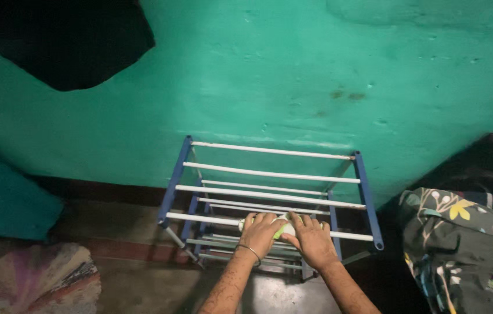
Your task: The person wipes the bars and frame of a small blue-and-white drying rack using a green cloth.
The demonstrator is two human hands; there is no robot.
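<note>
- Far off to the left of your left hand, a round patterned mat (pixel 28 278) in pink, cream and dark wedges lies on the floor, with a teal cushion-like shape (pixel 5 197) above it against the wall.
- Your left hand (pixel 260 232) lies palm down on the front rail of the rack, a thin metal bangle (pixel 250 251) around the wrist. Its fingers are curled over a small pale white-and-green object (pixel 285 228); how firmly they close on it you cannot tell.
- That small object sits on the front white rail, right between your two hands and touched by both; most of it is hidden under your fingers, so what it is cannot be told.
- Your right hand (pixel 313 238) lies just beside the left, palm down, fingers together and stretched forward over the same object and rail. Whether it grips or only rests there is not clear.
- Under and beyond both hands stands the shoe-rack-style frame with blue metal side bars and white horizontal rails (pixel 270 173), its back against the rough green painted wall (pixel 293 70). Lower tiers of rails show beneath your hands.
- Well to the right of your right hand, a dark fabric bundle with a white, yellow and green floral print (pixel 462 244) is heaped by the rack's right side.
</note>
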